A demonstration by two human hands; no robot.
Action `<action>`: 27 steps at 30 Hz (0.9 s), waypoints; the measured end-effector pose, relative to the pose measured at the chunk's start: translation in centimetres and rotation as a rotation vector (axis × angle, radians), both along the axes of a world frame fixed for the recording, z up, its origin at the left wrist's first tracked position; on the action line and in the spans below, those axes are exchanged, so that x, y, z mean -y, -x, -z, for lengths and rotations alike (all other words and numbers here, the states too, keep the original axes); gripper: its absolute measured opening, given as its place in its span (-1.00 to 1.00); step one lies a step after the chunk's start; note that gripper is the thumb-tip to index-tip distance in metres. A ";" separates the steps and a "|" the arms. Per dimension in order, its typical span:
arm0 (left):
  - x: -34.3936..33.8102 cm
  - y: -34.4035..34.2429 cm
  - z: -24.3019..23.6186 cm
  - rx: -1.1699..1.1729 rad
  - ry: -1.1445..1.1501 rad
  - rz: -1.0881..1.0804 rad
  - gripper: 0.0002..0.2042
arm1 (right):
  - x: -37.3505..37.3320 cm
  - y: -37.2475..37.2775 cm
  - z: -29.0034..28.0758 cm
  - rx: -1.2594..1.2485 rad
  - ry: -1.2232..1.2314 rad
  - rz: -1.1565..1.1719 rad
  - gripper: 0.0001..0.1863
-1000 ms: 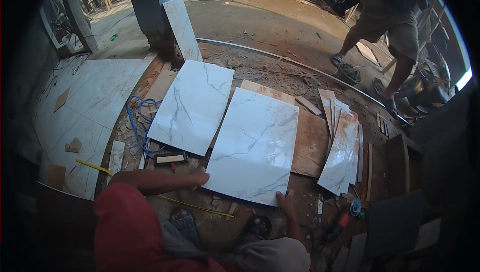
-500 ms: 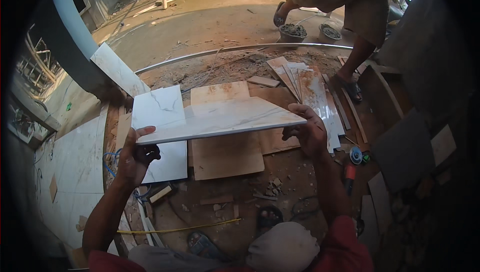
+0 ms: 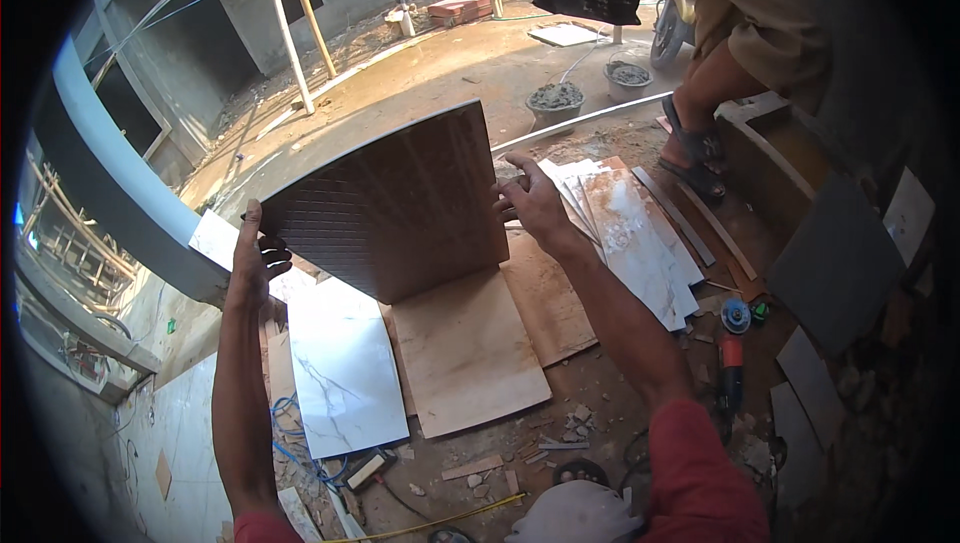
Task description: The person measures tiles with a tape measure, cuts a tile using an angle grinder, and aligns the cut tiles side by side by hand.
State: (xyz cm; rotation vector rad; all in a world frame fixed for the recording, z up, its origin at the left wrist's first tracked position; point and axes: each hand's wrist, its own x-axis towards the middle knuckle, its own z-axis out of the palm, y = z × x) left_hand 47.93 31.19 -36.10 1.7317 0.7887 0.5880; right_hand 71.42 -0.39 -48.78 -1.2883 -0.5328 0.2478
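A large floor tile (image 3: 400, 198) is tilted up before me, its brown, ridged back facing me. My left hand (image 3: 254, 258) grips its left edge, thumb at the upper corner and fingers curled behind. At the opposite edge, my right hand (image 3: 538, 208) holds the tile with bent fingers, the index finger raised along the side. The tile's lower end meets a tan, tile-shaped slab (image 3: 465, 358); whether it bears weight there I cannot tell. Left of that slab lies a white marble-patterned tile (image 3: 345, 373), face up.
Stacked white tile strips (image 3: 640, 243) lie on the right, near an angle grinder (image 3: 732, 363). Beyond them a person (image 3: 700, 133) in sandals stands by a wooden box frame. Two buckets of mortar (image 3: 555, 103) sit farther back. A yellow tape measure (image 3: 450, 517) crosses the ground.
The tile went from nearly level, white face up, to steeply raised with its back toward me. Both hands moved with it. The view tipped upward, and the other person's legs shifted.
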 end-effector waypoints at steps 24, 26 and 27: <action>10.3 15.4 10.9 -0.033 -0.253 0.004 -0.30 | 5.4 13.7 7.4 -0.646 -0.443 -0.210 -0.32; 10.6 17.1 12.7 -0.024 -0.236 -0.006 -0.31 | 6.8 14.8 8.0 -0.714 -0.526 -0.333 -0.34; 10.8 18.0 13.4 -0.025 -0.270 0.059 -0.31 | 7.3 15.7 8.4 -0.797 -0.590 -0.329 -0.44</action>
